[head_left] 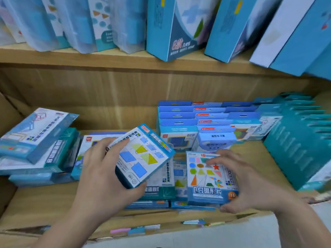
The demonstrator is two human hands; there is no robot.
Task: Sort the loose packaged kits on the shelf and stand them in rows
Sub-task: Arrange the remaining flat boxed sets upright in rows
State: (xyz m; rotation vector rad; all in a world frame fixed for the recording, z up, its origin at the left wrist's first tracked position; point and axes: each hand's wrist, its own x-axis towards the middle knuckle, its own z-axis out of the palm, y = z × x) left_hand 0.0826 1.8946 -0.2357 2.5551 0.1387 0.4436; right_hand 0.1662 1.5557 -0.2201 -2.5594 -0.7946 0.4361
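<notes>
Wooden shelf, mid-sort: left hand grips a lifted kit above the loose pile; right hand spans a flat kit, grip unclear. Next, likely standing it among the upright rows.

Upper-shelf boxes, cut off at the top edge. Teal packs, cropped at the right edge. Flat kits, centre, partly hidden beneath the held kit. Right hand, motion-blurred; its grip on the shapes kit is indeterminate.
</notes>
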